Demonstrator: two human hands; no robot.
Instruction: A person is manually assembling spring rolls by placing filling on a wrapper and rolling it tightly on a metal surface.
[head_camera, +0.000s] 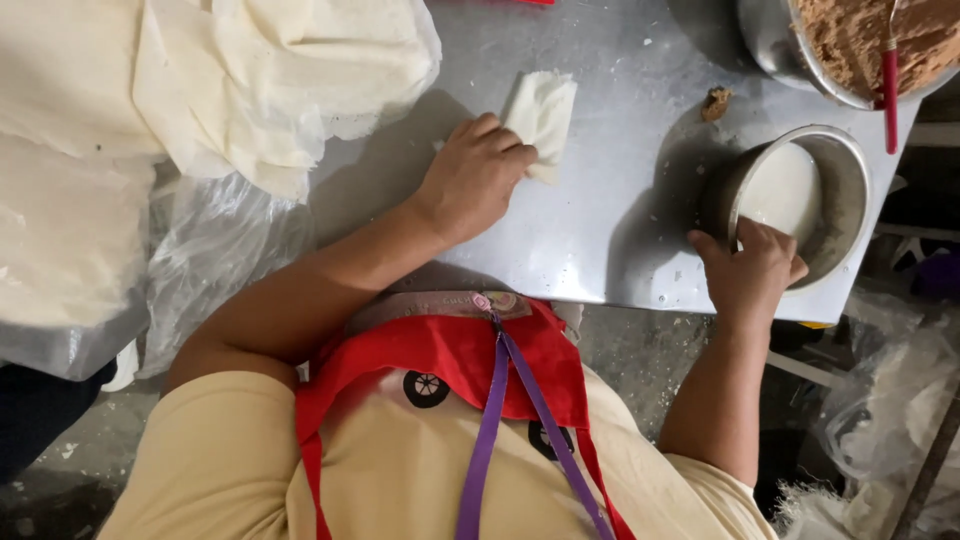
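Your left hand (472, 180) lay flat on the folded wrapper roll (541, 115), a small pale parcel near the middle of the grey metal table (600, 250). The fingers (500, 150) were close together and slightly bent, and they pressed on the near end of the roll without closing around it. The roll looked soft and very light. I judged that the thin sheet could tear or open easily, so the best place to take it was at the folded sides, with a gentle pinch and not a hard squeeze.

Your right hand (752, 270) was at the small metal bowl (840, 170) near the right edge of the table. The fingertips were curled over the near rim and reached towards the white liquid (785, 190) inside; I could not tell if they touched it. That liquid probably made the fingers wet and a little slippery.

A pile of thin wrapper sheets (250, 70) lay on the left, partly on clear plastic. A larger bowl with brown filling (860, 40) stood at the top right, with a red-handled utensil (889, 90) in it.
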